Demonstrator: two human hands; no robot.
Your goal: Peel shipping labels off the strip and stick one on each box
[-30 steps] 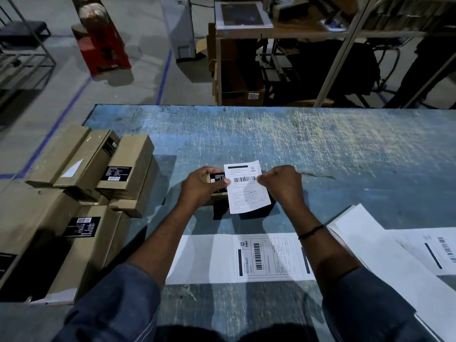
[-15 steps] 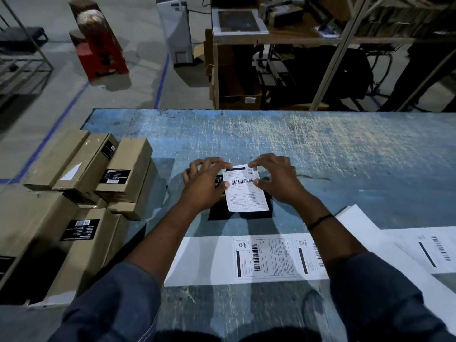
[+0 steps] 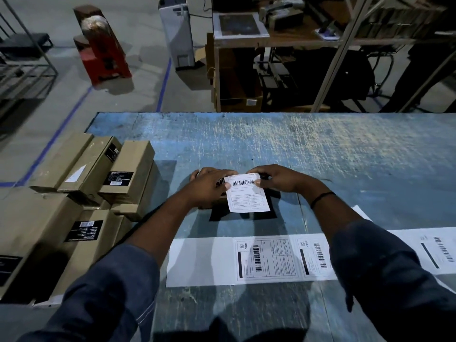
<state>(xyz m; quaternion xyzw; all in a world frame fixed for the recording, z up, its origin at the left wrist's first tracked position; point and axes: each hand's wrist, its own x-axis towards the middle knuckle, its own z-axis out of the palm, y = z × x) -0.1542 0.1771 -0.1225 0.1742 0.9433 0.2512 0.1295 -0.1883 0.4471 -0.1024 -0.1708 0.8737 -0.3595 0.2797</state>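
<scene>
Peeled label (image 3: 248, 196), upright to viewer: "CRED" at top edge, barcode beneath, small heading that appears to read "Pre-Paid"; finer lines too small to read.
Strip (image 3: 197, 262), print turned sideways: first strip label (image 3: 266, 259) with shield logo, "CRED", barcode, "Pre-Paid" cell; second strip label (image 3: 314, 257) with "CRED" and barcode, remainder hidden by sleeve (image 3: 382, 267).
Third strip label (image 3: 439, 250), far right: barcode only, words illegible.
Black stickers (image 3: 118, 178) on cardboard boxes (image 3: 133, 164): white print and barcode, unreadable.
</scene>
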